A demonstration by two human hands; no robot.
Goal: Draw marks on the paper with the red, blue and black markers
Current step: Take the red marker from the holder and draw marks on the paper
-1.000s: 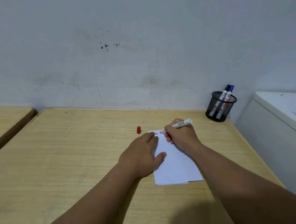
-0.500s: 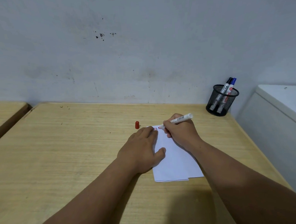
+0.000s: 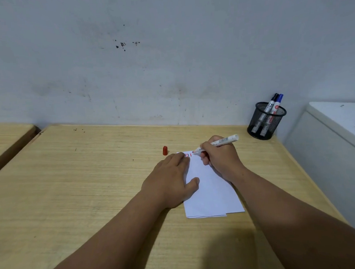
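Observation:
A white sheet of paper lies on the wooden table. My left hand rests flat on the paper's left side, fingers spread. My right hand grips the uncapped red marker, whose red tip touches the paper's top edge. Short red and dark marks sit near that top edge beside my left fingertips. The marker's red cap stands on the table just left of the paper. The black marker and blue marker stand in a black mesh cup at the back right.
A grey wall runs along the table's far edge. A white cabinet stands against the table's right side. A second wooden surface lies at the far left, across a gap.
The marker tip has shifted slightly right along the paper's top edge, and more marks show there. My left hand stays on the paper. The camera view has tilted slightly.

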